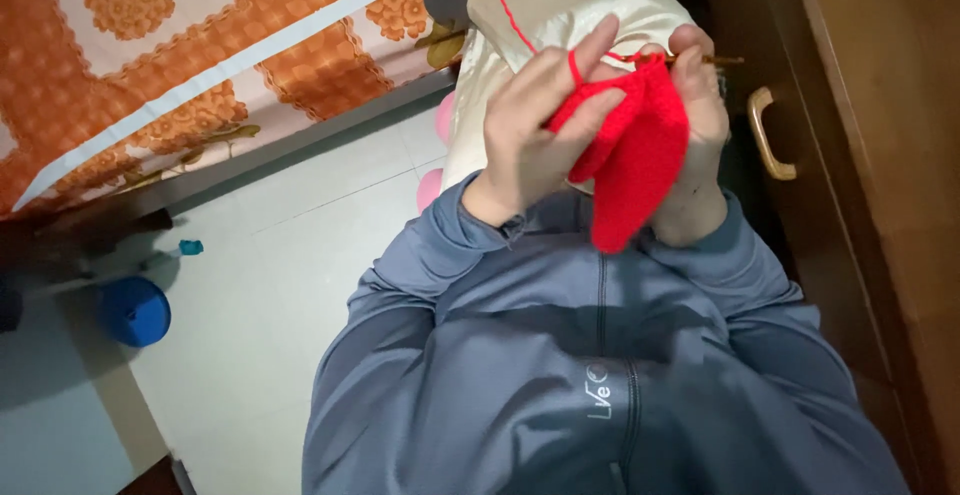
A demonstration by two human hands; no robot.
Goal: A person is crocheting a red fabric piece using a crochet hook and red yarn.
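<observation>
A red crocheted piece [632, 160] hangs between my two hands, close in front of my chest. My left hand [535, 130] grips its left edge, with a strand of red yarn [510, 10] looped over the raised forefinger and running up over a cream satin cloth [560, 5]. My right hand [698, 145] pinches the top right of the piece and holds a thin crochet hook [715, 59] whose tip points right. My blue-grey sleeves [600, 355] fill the lower part of the view.
An orange and white patterned bedspread [180, 65] hangs over a bed at upper left. A wooden cabinet with a curved handle [768, 135] stands at right. On the pale tiled floor [290, 265] sit a blue round object [134, 310] and a small teal item [190, 247].
</observation>
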